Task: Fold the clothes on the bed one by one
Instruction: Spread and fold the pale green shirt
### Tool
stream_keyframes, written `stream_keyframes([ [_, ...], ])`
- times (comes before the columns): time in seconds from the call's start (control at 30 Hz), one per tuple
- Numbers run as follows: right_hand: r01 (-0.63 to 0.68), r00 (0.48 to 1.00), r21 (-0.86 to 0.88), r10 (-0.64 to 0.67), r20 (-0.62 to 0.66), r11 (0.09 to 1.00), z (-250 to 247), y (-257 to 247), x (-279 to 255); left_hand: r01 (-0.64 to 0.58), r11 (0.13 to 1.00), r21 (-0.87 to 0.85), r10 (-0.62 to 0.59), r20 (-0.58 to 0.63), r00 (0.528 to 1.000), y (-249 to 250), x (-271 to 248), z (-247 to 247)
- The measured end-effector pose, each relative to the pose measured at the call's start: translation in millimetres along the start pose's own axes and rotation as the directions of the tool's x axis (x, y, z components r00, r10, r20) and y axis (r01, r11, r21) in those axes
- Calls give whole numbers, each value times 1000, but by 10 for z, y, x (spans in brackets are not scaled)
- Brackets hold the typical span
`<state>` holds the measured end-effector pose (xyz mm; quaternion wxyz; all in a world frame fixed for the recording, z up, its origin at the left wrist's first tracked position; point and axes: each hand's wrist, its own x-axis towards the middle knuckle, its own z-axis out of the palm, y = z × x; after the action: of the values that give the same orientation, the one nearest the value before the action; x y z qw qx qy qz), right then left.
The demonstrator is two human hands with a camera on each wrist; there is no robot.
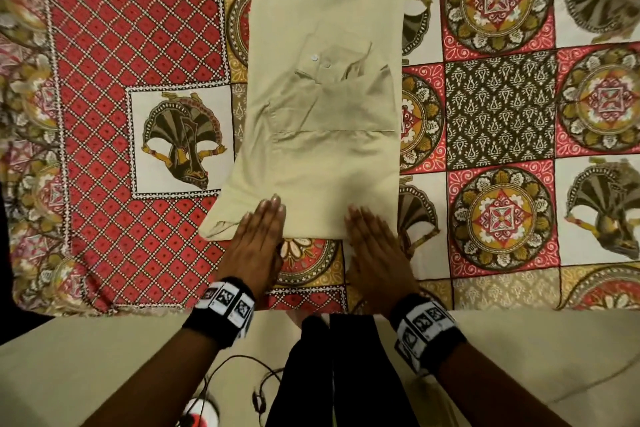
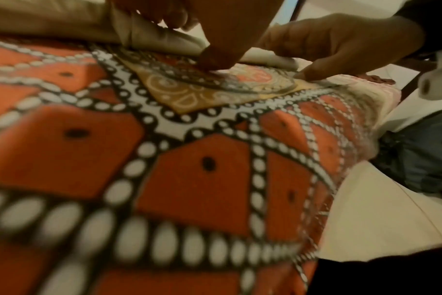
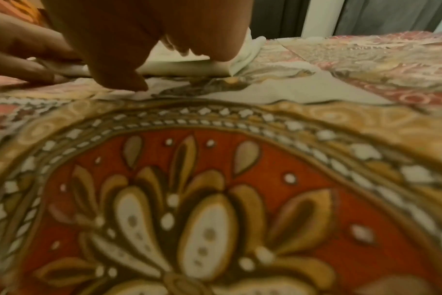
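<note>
Unlabelled beige shirt (image 1: 322,121), patterned bedsheet (image 1: 498,107)

**Layout of shirt, hands and bedsheet**

The folded shirt (image 1: 322,107) lies flat on the bedsheet (image 1: 502,107), near the middle of the bed and lengthwise away from the person. The left hand (image 1: 254,246) rests on the shirt's near left edge, fingertips on the cloth and palm over the bedsheet. The right hand (image 1: 375,253) rests on the near right edge in the same way. The hands lie side by side, apart. A wristband (image 1: 227,302) sits behind the left hand; a cable (image 1: 221,371) lies on the floor before the bed.
</note>
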<state>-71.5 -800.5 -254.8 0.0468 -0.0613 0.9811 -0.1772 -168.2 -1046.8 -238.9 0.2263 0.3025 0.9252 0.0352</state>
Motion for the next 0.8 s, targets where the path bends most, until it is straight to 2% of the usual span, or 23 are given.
stream_keyframes([
  [0.07, -55, 998, -37, 54, -39, 998, 15, 8, 157, 79, 997, 6, -79, -2, 997, -34, 184, -16],
  [0.13, -70, 998, -72, 68, -17, 995, 3, 35, 270, 101, 994, 50, -101, 11, 995, -83, 292, -46],
  [0.23, -44, 998, -74, 48, 46, 996, -45, 198, 368, 63, 993, 101, -70, 61, 996, -148, 342, -127],
  [0.3, -29, 996, -43, 33, 88, 999, -141, 268, 403, 18, 994, 104, -23, 44, 999, -192, 323, -182],
  [0.37, 1, 998, 8, -1, 67, 1000, -290, 244, 387, -46, 996, 76, 44, 26, 999, -196, 286, -285],
  [0.43, 36, 999, 61, -38, 37, 997, -508, 158, 280, -104, 995, -9, 104, 28, 994, -92, 175, -543],
  [0.53, 16, 999, 185, -24, 40, 983, -834, 58, -74, -36, 990, -136, 70, 255, 964, 145, -152, -1083],
  [0.57, -16, 998, 237, 0, 68, 971, -959, 20, -215, -37, 985, -170, 84, 283, 955, 189, -290, -1236],
  [0.7, -33, 975, 356, -49, 219, 934, -1613, -114, -489, -25, 889, -457, 171, 282, 944, 279, -684, -1848],
  [0.8, -117, 961, 509, -31, 274, 853, -2020, -26, -358, 17, 840, -542, 205, 347, 915, 194, -657, -2167],
])
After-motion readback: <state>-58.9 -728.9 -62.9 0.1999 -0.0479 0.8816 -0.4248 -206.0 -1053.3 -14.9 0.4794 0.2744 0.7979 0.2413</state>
